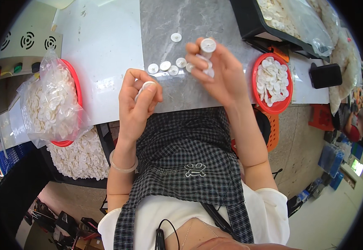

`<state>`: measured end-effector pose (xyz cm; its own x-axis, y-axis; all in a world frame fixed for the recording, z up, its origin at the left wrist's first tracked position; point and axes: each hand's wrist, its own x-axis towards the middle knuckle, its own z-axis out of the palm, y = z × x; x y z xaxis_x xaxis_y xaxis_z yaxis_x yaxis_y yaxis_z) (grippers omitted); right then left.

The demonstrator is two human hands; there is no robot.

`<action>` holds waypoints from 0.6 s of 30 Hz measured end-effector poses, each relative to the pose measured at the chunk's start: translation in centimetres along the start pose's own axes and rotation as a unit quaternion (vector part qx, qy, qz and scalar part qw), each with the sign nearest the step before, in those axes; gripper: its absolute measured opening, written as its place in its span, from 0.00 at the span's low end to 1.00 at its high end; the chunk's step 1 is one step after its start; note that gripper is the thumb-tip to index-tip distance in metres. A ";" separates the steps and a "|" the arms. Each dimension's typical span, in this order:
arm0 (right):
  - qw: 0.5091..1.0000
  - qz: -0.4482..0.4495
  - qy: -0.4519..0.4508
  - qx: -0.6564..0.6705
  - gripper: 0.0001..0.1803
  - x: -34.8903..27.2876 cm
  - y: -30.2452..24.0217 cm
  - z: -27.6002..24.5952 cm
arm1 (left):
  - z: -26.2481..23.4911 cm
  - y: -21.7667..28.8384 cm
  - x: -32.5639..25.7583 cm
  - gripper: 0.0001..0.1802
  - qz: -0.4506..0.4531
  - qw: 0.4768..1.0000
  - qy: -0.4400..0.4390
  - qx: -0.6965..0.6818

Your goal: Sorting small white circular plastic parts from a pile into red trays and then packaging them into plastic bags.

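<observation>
Over the near edge of the table, my left hand (136, 100) is closed, its thumb pressing a white round disc (146, 87) against the curled fingers. My right hand (227, 73), raised higher and farther right, pinches a white plastic disc (208, 45) at the fingertips. More white discs (207, 66) sit stacked or bunched within that palm, partly hidden by the fingers. Beneath and between the hands, several loose white discs with small centre knobs (165, 66) lie in a rough row on the grey tabletop (164, 25). A single disc (176, 37) rests apart, farther back.
At right stands a red round tray (255, 85) of white discs, with a black crate (248, 21) behind it and a black phone-like object (325, 76) beside it. To the left, a red basin (75, 73) holds a clear bag of white parts, above a black bin (104, 141) of more.
</observation>
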<state>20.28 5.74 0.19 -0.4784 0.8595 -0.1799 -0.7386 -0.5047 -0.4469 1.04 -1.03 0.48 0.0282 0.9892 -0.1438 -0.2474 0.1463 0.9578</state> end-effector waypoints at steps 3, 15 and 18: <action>0.972 -0.087 0.023 -0.219 0.15 1.7 -1.2 0.1 | 0.0 0.1 0.1 0.05 -0.015 1.000 -0.024 0.005; 0.493 -0.297 0.094 -0.813 0.09 5.3 0.2 -1.6 | 0.7 0.4 -1.2 0.18 -0.081 0.987 -0.135 -0.035; 0.498 -0.302 0.094 -0.807 0.09 5.2 0.0 -1.5 | 0.9 0.6 -1.4 0.19 -0.086 0.987 -0.133 -0.039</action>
<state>18.50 10.34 -2.04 -0.2348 0.8843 0.4035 0.6971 0.4425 -0.5641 1.69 -2.31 1.49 0.3269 0.9188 -0.2213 -0.2907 0.3206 0.9015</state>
